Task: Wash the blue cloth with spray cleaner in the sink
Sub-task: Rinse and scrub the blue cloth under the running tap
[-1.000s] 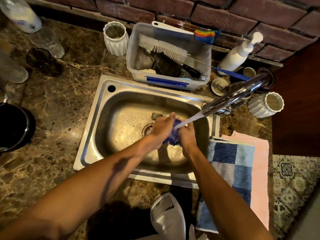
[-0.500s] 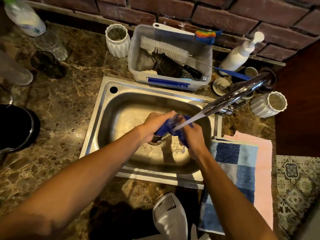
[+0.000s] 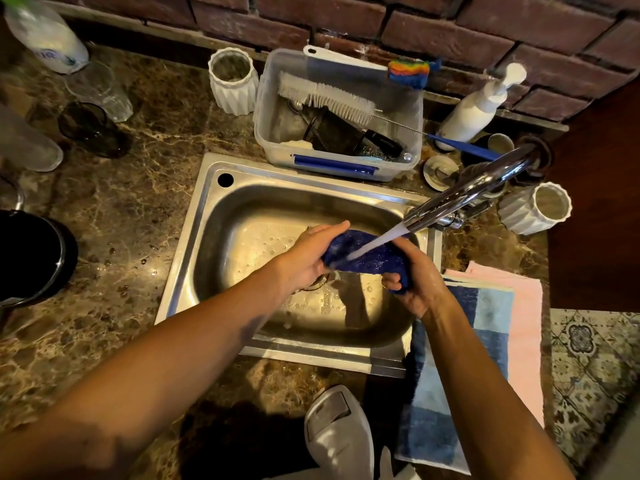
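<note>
Hands, left (image 3: 306, 259) and right (image 3: 417, 284), grip blue cloth (image 3: 367, 252) under tap stream (image 3: 377, 242).

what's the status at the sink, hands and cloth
Left hand and right hand both grip the blue cloth. Cloth held over the sink, under the faucet stream. Nothing in the way.
</note>
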